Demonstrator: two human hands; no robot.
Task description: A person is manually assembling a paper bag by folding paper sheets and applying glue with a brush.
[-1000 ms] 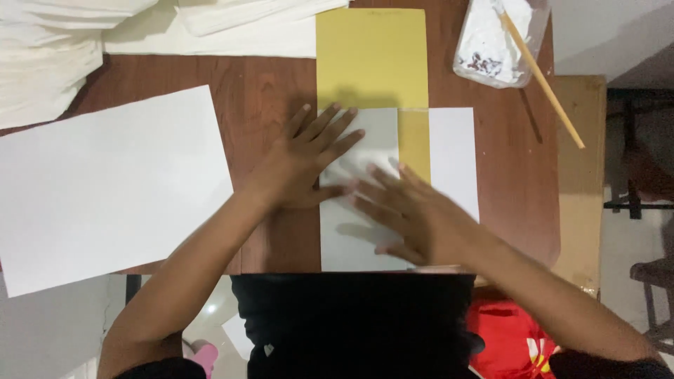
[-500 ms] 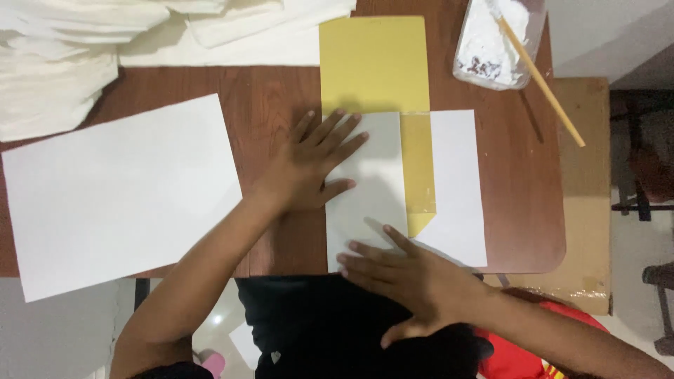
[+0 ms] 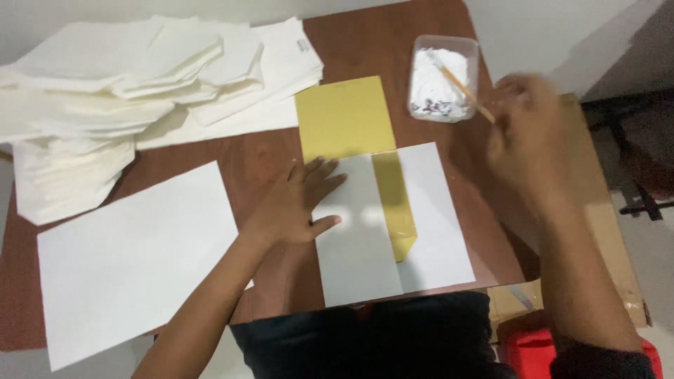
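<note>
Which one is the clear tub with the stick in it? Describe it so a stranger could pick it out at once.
Start at the brown wooden table and go to its far right corner, beyond the yellow sheet. There sits the clear plastic tub, just past the blurred right hand. It alone is a container: white paste fills it and a thin wooden stick leans out, while everything nearby is flat paper.

The right hand (image 3: 528, 133) is motion-blurred, perhaps touching the stick (image 3: 465, 91).

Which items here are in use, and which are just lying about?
In use:
- left hand flat on folded white paper sheet
- yellow paper sheet under it
- right hand, blurred, at thin wooden stick
- clear plastic tub of white paste

Lying about:
- large flat white sheet
- pile of folded white paper
</note>
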